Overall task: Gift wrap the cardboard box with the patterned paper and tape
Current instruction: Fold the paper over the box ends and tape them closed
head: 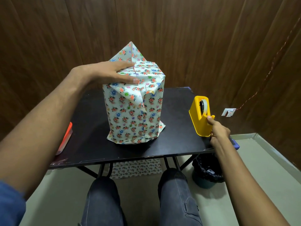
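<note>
The cardboard box, upright mid-surface and sheathed in patterned paper, looks light and stiff, though the thin paper likely creases and springs open — best held flat on the top folds. The left hand does so, fingers straight, arm reaching from the left. The right hand pinches tape at the yellow dispenser on the right.

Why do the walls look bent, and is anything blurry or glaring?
Head view: wide-angle lens bows the wall panels and floor edges; the box is sharp, forearms near the edges slightly soft; light is dim and even, with no strong glare on the black table.
</note>
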